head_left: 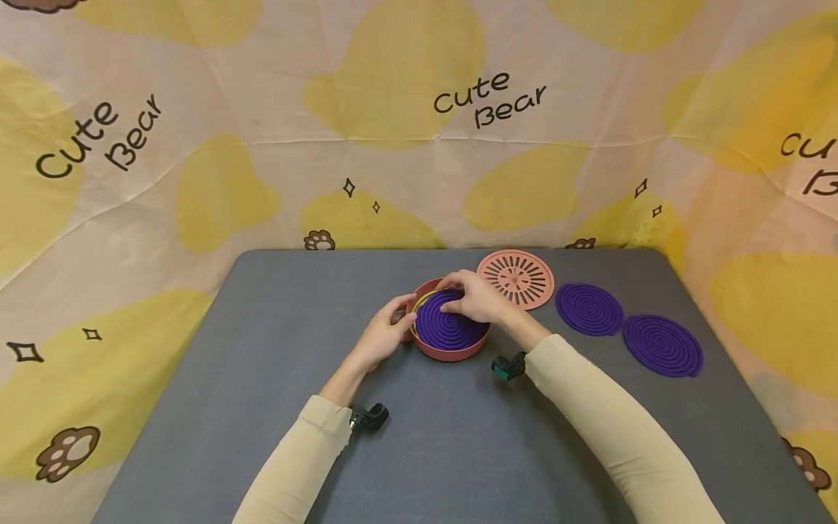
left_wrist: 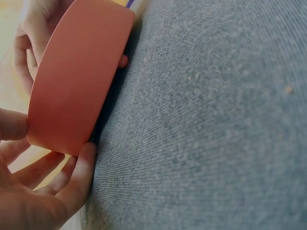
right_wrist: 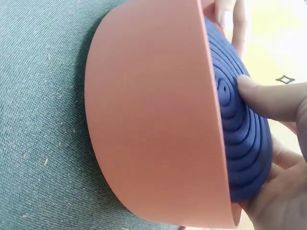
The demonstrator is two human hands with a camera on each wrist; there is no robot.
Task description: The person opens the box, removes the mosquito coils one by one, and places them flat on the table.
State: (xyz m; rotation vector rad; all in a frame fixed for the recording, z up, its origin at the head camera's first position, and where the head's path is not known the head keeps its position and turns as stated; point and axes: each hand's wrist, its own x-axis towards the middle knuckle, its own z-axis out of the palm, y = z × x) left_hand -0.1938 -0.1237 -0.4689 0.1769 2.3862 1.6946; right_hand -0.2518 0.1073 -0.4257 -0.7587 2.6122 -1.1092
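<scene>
A purple mosquito coil [head_left: 447, 329] lies tilted in the mouth of a round, salmon-pink box [head_left: 448, 355]. My right hand [head_left: 478, 297] pinches the coil, its thumb on the spiral face and its fingers behind the far edge, as the right wrist view shows at the coil [right_wrist: 244, 143]. At the box's left side, my left hand [head_left: 382, 335] grips the wall, and the left wrist view has its fingers [left_wrist: 79, 175] around the lower side of the box [left_wrist: 79, 76]. A yellow edge [head_left: 422, 299] shows beneath the coil; the rest of it is hidden.
A slotted pink lid [head_left: 504, 282] lies on the grey table [head_left: 294, 306] just behind and right of the box. Farther right lie two more purple coils, a nearer-to-lid coil [head_left: 589, 309] and an outer coil [head_left: 663, 346]. A patterned cloth [head_left: 393, 167] hangs behind the table.
</scene>
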